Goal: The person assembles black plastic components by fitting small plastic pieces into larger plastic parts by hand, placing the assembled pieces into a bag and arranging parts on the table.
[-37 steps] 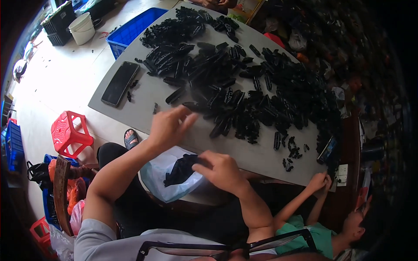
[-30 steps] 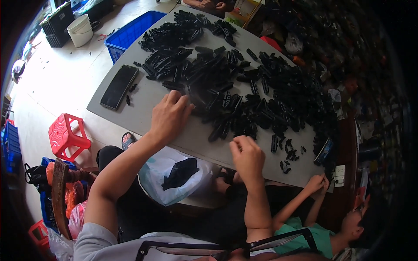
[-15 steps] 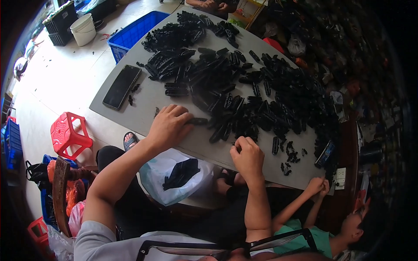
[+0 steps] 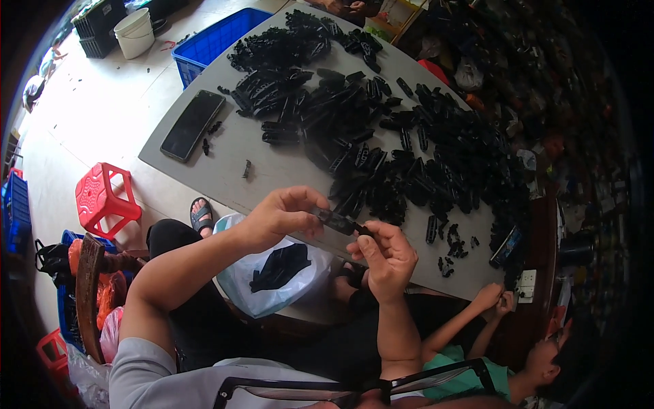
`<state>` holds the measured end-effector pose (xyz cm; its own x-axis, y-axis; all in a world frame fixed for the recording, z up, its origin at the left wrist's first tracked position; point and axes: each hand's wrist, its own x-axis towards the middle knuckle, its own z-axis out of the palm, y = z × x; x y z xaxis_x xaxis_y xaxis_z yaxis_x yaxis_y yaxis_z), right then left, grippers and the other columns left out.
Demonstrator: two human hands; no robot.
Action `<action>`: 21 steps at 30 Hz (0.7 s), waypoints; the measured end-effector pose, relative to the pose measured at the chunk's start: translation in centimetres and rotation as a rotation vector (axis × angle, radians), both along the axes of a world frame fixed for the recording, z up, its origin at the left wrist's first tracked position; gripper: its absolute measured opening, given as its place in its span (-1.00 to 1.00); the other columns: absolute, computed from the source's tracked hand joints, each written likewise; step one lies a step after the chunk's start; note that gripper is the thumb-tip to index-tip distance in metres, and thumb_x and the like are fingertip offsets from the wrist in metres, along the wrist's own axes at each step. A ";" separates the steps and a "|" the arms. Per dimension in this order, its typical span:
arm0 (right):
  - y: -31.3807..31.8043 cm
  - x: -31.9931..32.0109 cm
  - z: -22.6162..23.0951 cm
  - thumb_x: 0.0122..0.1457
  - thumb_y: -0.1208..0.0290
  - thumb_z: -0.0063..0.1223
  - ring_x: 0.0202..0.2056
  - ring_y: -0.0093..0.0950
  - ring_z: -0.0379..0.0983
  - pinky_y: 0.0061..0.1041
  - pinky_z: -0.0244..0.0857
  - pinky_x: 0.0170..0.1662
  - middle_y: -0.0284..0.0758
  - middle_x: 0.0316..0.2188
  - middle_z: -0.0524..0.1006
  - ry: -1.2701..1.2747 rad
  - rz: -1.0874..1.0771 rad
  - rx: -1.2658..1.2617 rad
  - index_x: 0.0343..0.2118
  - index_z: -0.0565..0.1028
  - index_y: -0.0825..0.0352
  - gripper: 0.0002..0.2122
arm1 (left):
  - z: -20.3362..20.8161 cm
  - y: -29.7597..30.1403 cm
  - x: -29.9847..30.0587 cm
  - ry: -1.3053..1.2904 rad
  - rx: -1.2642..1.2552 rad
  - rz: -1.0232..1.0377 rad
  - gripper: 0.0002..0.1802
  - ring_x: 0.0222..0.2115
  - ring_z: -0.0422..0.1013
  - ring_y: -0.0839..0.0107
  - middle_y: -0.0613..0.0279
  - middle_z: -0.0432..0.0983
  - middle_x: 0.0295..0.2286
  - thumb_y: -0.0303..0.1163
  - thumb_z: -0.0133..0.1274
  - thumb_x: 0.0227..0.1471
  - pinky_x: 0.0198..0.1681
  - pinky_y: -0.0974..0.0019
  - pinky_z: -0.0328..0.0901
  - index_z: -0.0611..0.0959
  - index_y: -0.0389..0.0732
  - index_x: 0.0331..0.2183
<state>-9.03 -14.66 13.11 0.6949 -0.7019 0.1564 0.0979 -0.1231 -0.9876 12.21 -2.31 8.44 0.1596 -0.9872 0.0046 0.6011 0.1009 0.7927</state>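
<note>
White plastic forms an open bag (image 4: 262, 301) below the table's near edge, with a flat black bundle (image 4: 279, 268) lying inside it. Above and to the right of that bag, near the table (image 4: 262, 191) edge, a slim black part (image 4: 335, 221) is held between two hands. The left hand (image 4: 281, 213) pinches one end between thumb and fingers; the right hand (image 4: 387, 262) closes its thumb and bent fingers on the other end, and I cannot tell whether a separate smaller piece sits there.

Beyond the table's left side stands a blue crate (image 4: 193, 71), its inner wall showing. Farther off are a white bucket (image 4: 135, 37), contents too hidden to tell, and a black crate (image 4: 99, 31). At lower left, another blue crate (image 4: 67, 320) stands beside orange (image 4: 109, 293) and pink bags (image 4: 111, 335).

Heaped black parts (image 4: 340, 116) cover much of the table; some bear pale marks, too small to read. Near its right corner, a dark slab (image 4: 506, 245) shows bluish print, likewise illegible.
</note>
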 end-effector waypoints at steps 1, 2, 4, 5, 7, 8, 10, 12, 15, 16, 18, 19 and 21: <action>-0.1 -0.2 -0.4 0.31 0.61 0.20 -0.38 -0.57 0.63 -0.61 0.54 -0.31 -0.26 -0.30 0.69 0.003 0.002 0.002 -0.05 0.59 0.48 -0.82 | 0.0 0.0 -0.1 0.039 0.003 -0.021 -0.70 -0.23 0.55 0.50 0.23 0.62 -0.24 -0.57 0.18 0.17 -0.09 0.39 0.43 0.61 -0.27 -0.04; -0.4 -0.5 -1.1 0.27 0.59 0.26 -0.38 -0.56 0.63 -0.59 0.54 -0.32 -0.24 -0.30 0.69 0.021 -0.031 -0.215 -0.08 0.61 0.47 -0.82 | 0.0 -0.1 -0.2 0.042 0.004 -0.019 -0.70 -0.23 0.55 0.50 0.23 0.62 -0.24 -0.57 0.18 0.17 -0.09 0.39 0.43 0.61 -0.27 -0.04; -0.3 -0.2 -0.7 0.24 0.58 0.33 -0.38 -0.56 0.63 -0.57 0.53 -0.33 -0.22 -0.30 0.70 0.042 -0.067 -0.432 -0.12 0.63 0.46 -0.81 | -0.2 -0.2 -0.3 0.035 -0.005 -0.050 -0.69 -0.24 0.56 0.51 0.25 0.62 -0.24 -0.57 0.19 0.17 -0.11 0.40 0.43 0.61 -0.25 -0.03; -0.4 -0.1 -0.4 0.21 0.58 0.36 -0.41 -0.54 0.62 -0.56 0.52 -0.36 -0.21 -0.32 0.69 0.030 -0.081 -0.566 -0.15 0.64 0.46 -0.82 | 0.0 -0.2 -0.3 0.039 -0.004 -0.052 -0.69 -0.24 0.56 0.51 0.25 0.62 -0.24 -0.57 0.19 0.17 -0.11 0.40 0.43 0.61 -0.25 -0.03; -0.3 0.3 0.1 0.18 0.58 0.39 -0.44 -0.52 0.62 -0.55 0.51 -0.38 -0.21 -0.33 0.69 0.021 -0.091 -0.696 -0.17 0.65 0.45 -0.82 | 0.3 -0.1 -0.4 0.019 0.022 -0.046 -0.68 -0.25 0.55 0.52 0.27 0.62 -0.24 -0.60 0.19 0.18 -0.13 0.41 0.42 0.60 -0.23 -0.02; -0.3 0.3 0.2 0.16 0.57 0.40 -0.46 -0.51 0.60 -0.54 0.50 -0.40 -0.22 -0.35 0.68 0.036 -0.084 -0.746 -0.17 0.65 0.44 -0.81 | 0.2 -0.1 -0.4 0.024 0.024 -0.047 -0.68 -0.25 0.55 0.52 0.27 0.62 -0.24 -0.60 0.19 0.18 -0.13 0.41 0.42 0.60 -0.23 -0.02; -0.3 0.3 0.2 0.15 0.57 0.42 -0.47 -0.49 0.59 -0.53 0.49 -0.42 -0.22 -0.37 0.67 0.049 -0.075 -0.798 -0.17 0.66 0.43 -0.79 | 0.2 -0.1 -0.3 -0.009 0.018 -0.072 -0.69 -0.25 0.54 0.55 0.29 0.62 -0.24 -0.61 0.19 0.18 -0.14 0.43 0.42 0.60 -0.22 -0.03; -0.1 0.2 0.1 0.10 0.63 0.42 -0.51 -0.56 0.50 -0.59 0.38 -0.48 -0.28 -0.42 0.63 0.050 -0.084 -0.792 -0.22 0.67 0.43 -0.82 | -0.3 -0.1 -0.6 -0.042 0.010 -0.074 -0.70 -0.26 0.53 0.56 0.30 0.62 -0.25 -0.60 0.19 0.19 -0.15 0.44 0.41 0.60 -0.23 -0.03; -0.1 0.4 0.2 0.10 0.62 0.43 -0.52 -0.58 0.50 -0.60 0.37 -0.49 -0.32 -0.43 0.60 0.086 -0.068 -0.870 -0.22 0.69 0.41 -0.81 | -0.4 -0.3 -0.9 -0.103 0.010 -0.079 -0.71 -0.28 0.51 0.58 0.33 0.60 -0.27 -0.59 0.19 0.19 -0.18 0.44 0.40 0.60 -0.25 -0.04; 0.0 0.4 0.0 0.10 0.62 0.43 -0.52 -0.58 0.50 -0.60 0.37 -0.49 -0.32 -0.43 0.60 0.087 -0.064 -0.868 -0.22 0.69 0.41 -0.81 | -0.4 -0.4 -1.1 -0.131 0.018 -0.083 -0.72 -0.29 0.50 0.59 0.34 0.60 -0.28 -0.58 0.19 0.19 -0.20 0.45 0.39 0.60 -0.26 -0.04; 0.0 0.5 -0.3 0.09 0.62 0.44 -0.53 -0.60 0.49 -0.60 0.37 -0.50 -0.34 -0.43 0.57 0.125 -0.037 -0.864 -0.21 0.70 0.40 -0.81 | -0.7 -0.4 -1.3 -0.127 0.002 -0.088 -0.72 -0.30 0.49 0.59 0.33 0.59 -0.29 -0.58 0.19 0.19 -0.21 0.45 0.38 0.60 -0.26 -0.04; 0.0 0.6 -0.2 0.09 0.62 0.44 -0.53 -0.60 0.49 -0.60 0.37 -0.50 -0.34 -0.43 0.57 0.125 -0.035 -0.863 -0.21 0.70 0.40 -0.81 | -0.8 -0.3 -1.4 -0.125 -0.017 -0.095 -0.72 -0.31 0.48 0.58 0.33 0.59 -0.30 -0.58 0.20 0.19 -0.23 0.45 0.38 0.61 -0.27 -0.05; 0.1 0.9 -0.1 0.00 0.51 0.52 -0.49 -0.44 0.54 -0.46 0.42 -0.45 -0.34 -0.45 0.56 0.157 -0.029 -0.877 -0.27 0.72 0.34 -0.78 | -0.9 -0.2 -1.3 -0.125 -0.006 -0.101 -0.71 -0.31 0.49 0.58 0.32 0.60 -0.30 -0.57 0.21 0.18 -0.24 0.44 0.39 0.61 -0.28 -0.05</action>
<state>-8.17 -14.54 13.04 0.7372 -0.3928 0.5498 -0.0461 -0.8411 -0.5390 10.91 -2.55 7.56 0.0576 -0.9981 0.0239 0.5051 0.0497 0.8616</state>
